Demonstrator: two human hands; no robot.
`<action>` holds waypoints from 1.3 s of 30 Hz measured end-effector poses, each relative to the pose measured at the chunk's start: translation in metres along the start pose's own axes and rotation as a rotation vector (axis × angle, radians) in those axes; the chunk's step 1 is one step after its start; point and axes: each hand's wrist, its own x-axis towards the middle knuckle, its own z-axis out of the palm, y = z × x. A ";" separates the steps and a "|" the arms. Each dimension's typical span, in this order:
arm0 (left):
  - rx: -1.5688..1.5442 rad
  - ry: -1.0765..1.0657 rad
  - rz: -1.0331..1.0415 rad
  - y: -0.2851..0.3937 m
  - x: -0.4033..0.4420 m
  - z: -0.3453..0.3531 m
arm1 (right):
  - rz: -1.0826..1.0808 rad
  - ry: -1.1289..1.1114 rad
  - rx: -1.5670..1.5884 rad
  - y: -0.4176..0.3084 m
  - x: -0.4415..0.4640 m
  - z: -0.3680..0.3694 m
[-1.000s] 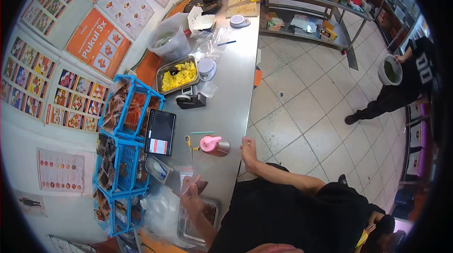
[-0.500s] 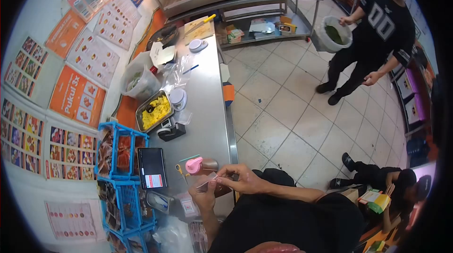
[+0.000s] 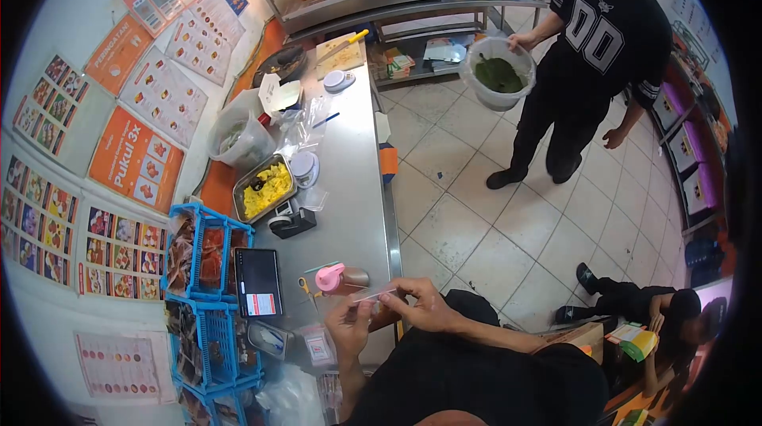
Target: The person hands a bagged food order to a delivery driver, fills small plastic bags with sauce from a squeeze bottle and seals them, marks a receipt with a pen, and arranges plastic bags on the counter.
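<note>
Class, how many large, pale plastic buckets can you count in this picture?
2: one bucket on the metal counter, near the yellow food; the other held by a co-worker over the tiled floor. More may be hidden.

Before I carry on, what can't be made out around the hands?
Head view, held packet: contents, mostly covered by the left hand and right hand.
Head view, tablet: screen text, too small.
Head view, plastic bag: lower end, cut off by the bottom edge.

"Pukul 3x" on orange poster [image 3: 135, 158]; "PERINGATAN" on smaller orange poster [image 3: 119, 57] above; "00" on black shirt [image 3: 603, 38].
</note>
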 end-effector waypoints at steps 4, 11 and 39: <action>-0.054 -0.003 -0.048 0.003 -0.004 -0.007 | 0.034 0.024 0.096 -0.004 0.000 0.005; -0.047 0.029 0.016 -0.008 -0.011 -0.015 | 0.059 -0.089 0.012 -0.011 0.002 0.004; 0.235 -0.259 0.142 0.000 -0.013 -0.034 | -0.060 -0.460 -0.136 -0.004 0.007 0.011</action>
